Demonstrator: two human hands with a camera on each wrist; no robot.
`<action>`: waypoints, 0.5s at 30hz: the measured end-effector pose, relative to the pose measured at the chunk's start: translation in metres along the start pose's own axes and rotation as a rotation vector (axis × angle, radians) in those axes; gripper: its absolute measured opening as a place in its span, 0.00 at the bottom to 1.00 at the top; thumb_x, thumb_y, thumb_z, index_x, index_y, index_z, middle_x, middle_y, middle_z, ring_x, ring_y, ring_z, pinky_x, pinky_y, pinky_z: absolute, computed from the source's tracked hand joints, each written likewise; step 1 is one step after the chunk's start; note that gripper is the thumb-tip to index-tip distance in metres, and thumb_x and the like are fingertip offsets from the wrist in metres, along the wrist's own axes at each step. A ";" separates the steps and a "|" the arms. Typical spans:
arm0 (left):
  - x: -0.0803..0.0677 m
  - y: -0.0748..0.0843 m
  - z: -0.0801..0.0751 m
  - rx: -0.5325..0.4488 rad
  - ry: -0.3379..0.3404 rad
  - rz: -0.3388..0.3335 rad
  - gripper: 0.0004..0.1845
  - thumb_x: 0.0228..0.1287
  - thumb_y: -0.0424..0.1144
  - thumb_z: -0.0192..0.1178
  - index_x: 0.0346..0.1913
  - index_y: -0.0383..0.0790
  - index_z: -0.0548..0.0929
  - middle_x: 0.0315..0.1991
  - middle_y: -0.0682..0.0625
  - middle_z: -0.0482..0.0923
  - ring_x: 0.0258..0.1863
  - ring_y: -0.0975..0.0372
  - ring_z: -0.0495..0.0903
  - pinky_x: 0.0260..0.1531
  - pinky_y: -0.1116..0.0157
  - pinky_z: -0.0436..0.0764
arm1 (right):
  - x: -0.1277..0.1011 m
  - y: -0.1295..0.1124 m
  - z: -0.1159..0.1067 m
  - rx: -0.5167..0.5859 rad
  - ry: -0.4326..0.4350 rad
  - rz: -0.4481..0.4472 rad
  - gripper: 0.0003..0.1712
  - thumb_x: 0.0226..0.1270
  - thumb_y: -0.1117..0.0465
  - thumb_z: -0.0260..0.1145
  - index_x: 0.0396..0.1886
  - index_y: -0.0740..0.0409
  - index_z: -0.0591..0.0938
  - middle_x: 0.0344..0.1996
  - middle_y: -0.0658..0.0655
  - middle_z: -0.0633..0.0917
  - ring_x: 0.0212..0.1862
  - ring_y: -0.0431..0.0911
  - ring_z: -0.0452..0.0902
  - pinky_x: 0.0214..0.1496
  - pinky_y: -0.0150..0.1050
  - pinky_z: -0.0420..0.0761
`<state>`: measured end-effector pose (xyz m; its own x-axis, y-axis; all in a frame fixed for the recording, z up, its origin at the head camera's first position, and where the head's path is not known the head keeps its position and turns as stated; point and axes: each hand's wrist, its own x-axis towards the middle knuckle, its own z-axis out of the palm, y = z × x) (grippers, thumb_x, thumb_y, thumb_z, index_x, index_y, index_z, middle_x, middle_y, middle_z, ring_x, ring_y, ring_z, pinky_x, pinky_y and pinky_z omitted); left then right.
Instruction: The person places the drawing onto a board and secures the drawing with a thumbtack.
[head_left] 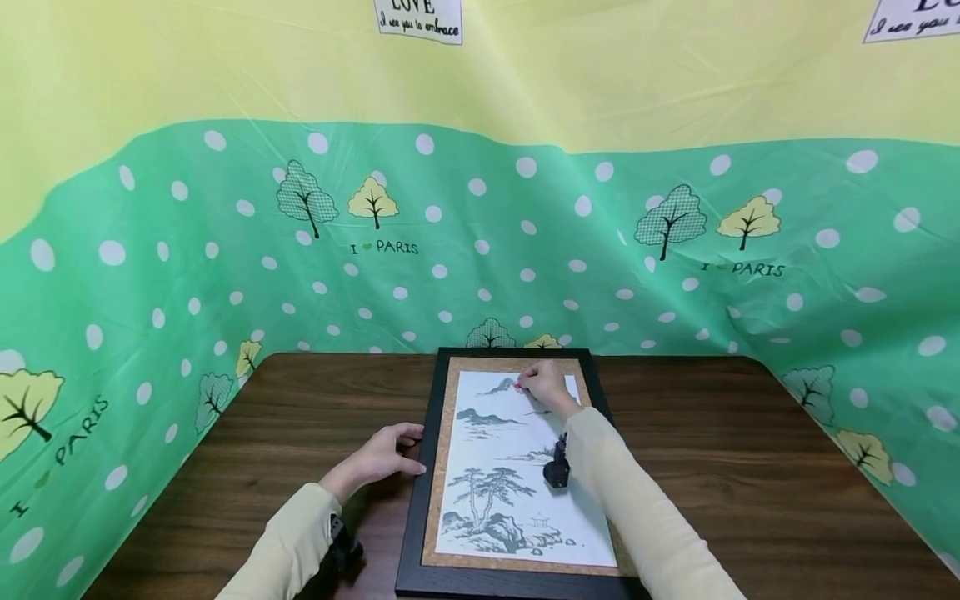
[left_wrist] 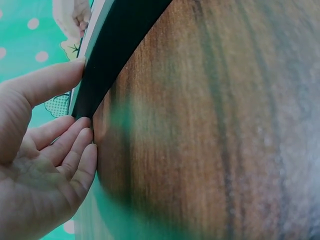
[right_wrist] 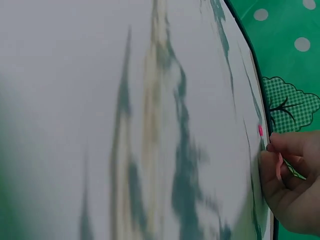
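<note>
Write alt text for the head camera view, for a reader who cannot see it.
A person's right hand pinches a small pink object at the top of an ink landscape print lying in a black frame. The left hand rests against the frame's left edge on a dark wooden table.

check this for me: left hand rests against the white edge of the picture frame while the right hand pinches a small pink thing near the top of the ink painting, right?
Not quite: the frame's edge is black, not white, as the head view shows. The left hand rests against that black edge, while the right hand pinches a small pink thing near the top of the ink painting.
</note>
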<state>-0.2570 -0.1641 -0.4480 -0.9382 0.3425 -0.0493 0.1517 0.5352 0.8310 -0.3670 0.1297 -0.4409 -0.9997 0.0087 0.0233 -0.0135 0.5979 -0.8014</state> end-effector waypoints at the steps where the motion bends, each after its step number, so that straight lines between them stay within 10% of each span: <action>1: 0.001 0.000 0.001 0.001 -0.001 0.002 0.33 0.44 0.31 0.69 0.56 0.28 0.71 0.50 0.41 0.73 0.49 0.51 0.70 0.51 0.52 0.69 | 0.000 0.002 -0.003 0.008 -0.016 0.001 0.08 0.60 0.66 0.61 0.33 0.65 0.84 0.29 0.59 0.83 0.23 0.43 0.71 0.26 0.34 0.72; 15: 0.001 -0.003 0.001 0.007 0.010 -0.002 0.33 0.43 0.32 0.70 0.56 0.29 0.71 0.50 0.42 0.73 0.49 0.51 0.70 0.50 0.52 0.70 | -0.024 0.023 -0.064 -0.049 -0.135 -0.290 0.09 0.60 0.64 0.61 0.35 0.67 0.81 0.27 0.57 0.80 0.28 0.45 0.72 0.29 0.37 0.73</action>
<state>-0.2582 -0.1641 -0.4509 -0.9415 0.3339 -0.0454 0.1522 0.5415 0.8268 -0.3419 0.1944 -0.4220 -0.9481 -0.2723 0.1642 -0.3004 0.5978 -0.7432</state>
